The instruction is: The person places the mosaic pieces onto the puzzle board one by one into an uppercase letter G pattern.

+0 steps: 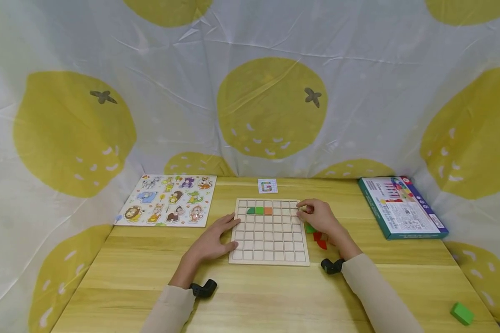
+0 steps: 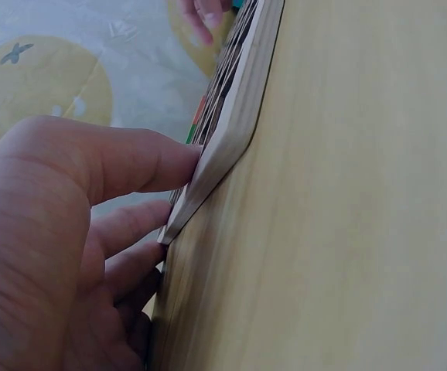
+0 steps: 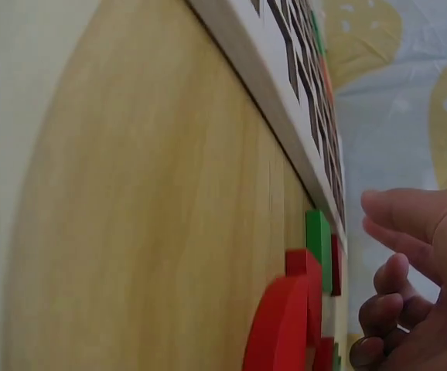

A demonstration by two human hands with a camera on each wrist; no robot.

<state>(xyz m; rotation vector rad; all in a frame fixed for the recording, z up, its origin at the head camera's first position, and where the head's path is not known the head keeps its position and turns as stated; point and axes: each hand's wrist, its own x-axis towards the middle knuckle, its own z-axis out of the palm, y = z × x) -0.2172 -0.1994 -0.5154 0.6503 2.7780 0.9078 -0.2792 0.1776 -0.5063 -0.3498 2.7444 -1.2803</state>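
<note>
- Filling the wooden board [image 1: 268, 247] with coloured pieces looks like the step in hand, only just begun; the board lies flat on the desk [image 1: 266, 296] in front of the person.
- Three pieces sit side by side in its second row from the far side: a dark green rounded piece [image 1: 251, 211], a green square [image 1: 259, 211] and an orange square [image 1: 268, 211].
- Touching the board's left edge, the left hand [image 1: 211, 238] has its thumb apart from the other fingers and probably steadies it.
- Near the board's right edge, the right hand [image 1: 319, 215] has thumb and forefinger close to one another and the other fingers bent; no piece shows between them, and whether they touch the board is hard to tell.
- Loose pieces lie on the desk beside the board's right edge, among them a red curved piece [image 3: 276, 328] and a green block [image 3: 318, 249].
- Beyond the board lies a small card [image 1: 268, 186] with a coloured loop, likely the pattern, though its details are too small to read.
- The next move probably calls for picking a loose piece that suits the card and seating it squarely in its cell.
</note>
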